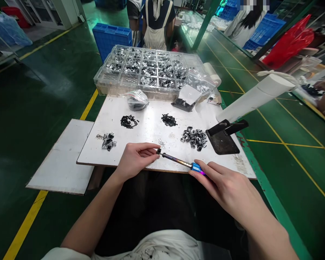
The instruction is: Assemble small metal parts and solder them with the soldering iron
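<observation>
Between thumb and forefinger, my left hand (pixel 137 157) pinches a small black part (pixel 159 151) above the front edge of the white board. My right hand (pixel 224 180) grips the blue handle of a soldering iron (pixel 177 160). Its metal shaft points left, and the tip meets or nearly meets the black part; I cannot tell which. Just beyond my fingers lie thin wire-like bits (pixel 161 143). A pile of black and silver pieces (pixel 194 138) sits to the right, and a smaller silver and black pile (pixel 108 141) to the left.
Two piles of tiny black parts (pixel 129 121) (pixel 169 120) lie farther back. Behind them stand plastic bags (pixel 137 100) and a clear compartment box (pixel 103 86). A black metal stand (pixel 223 142) and a white roll (pixel 256 97) are at the right. Another person (pixel 157 25) is beyond the box.
</observation>
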`<state>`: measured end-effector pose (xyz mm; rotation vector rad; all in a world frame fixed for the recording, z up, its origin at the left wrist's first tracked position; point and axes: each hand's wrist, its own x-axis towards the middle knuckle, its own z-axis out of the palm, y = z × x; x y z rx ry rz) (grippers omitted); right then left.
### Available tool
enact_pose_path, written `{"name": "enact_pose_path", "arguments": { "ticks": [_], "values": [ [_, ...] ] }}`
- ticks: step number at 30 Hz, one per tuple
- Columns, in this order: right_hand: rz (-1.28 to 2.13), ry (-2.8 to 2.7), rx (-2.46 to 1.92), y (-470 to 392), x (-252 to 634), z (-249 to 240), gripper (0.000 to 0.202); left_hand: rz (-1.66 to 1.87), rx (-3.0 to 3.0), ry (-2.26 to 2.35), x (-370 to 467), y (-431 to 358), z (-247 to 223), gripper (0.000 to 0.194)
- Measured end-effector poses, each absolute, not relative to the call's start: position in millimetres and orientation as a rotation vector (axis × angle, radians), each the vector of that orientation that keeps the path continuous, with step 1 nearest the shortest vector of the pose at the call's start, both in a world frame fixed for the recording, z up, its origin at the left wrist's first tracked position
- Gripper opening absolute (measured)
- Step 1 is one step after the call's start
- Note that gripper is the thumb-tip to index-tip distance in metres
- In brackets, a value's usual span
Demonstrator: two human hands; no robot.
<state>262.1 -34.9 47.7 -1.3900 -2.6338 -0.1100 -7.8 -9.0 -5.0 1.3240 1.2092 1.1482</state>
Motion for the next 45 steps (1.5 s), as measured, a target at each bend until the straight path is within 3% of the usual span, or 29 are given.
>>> {"name": "enact_pose_path", "arguments": {
  "ticks": [24,45],
  "values": [
    [-0.337,-2.608,-1.305,-34.6,261.3,49.6,0.045,1.140,1.273,1.208,-7.7,-7.3,-3.5,0.032],
    [-0.065,-2.623,-1.416,-31.4,259.1,50.2,0.048,1.146,1.286,1.228,-8.4,-7.8,-4.8,0.031]
  ]
}}
